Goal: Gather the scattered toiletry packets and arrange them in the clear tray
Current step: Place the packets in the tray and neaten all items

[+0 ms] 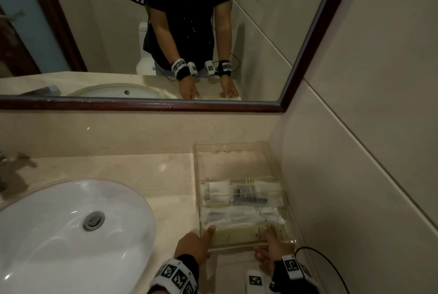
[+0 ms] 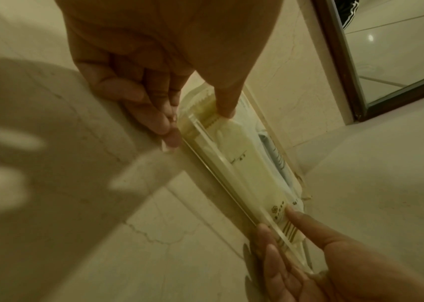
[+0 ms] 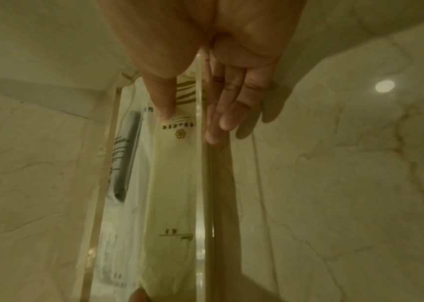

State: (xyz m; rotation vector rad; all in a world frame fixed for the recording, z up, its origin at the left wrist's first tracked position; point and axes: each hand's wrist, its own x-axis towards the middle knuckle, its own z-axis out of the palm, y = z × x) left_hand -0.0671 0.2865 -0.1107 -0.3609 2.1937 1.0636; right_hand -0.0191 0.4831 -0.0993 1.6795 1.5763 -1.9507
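Clear tray (image 1: 239, 149) sitting on counter (image 1: 142, 172) in wall corner, right of sink (image 1: 59, 222). Yellow packet (image 1: 237, 234) lying in tray just behind near wall, long axis running left-right — one end toward each hand. Left hand (image 1: 193, 245) pressing thumb on left end, fingers outside tray wall. Right hand (image 1: 272, 248) doing likewise at right end, fingers straight along wall; both equally near. Two clear packets (image 1: 239, 195) lying parallel beyond. Packet contents and print hard to make out.
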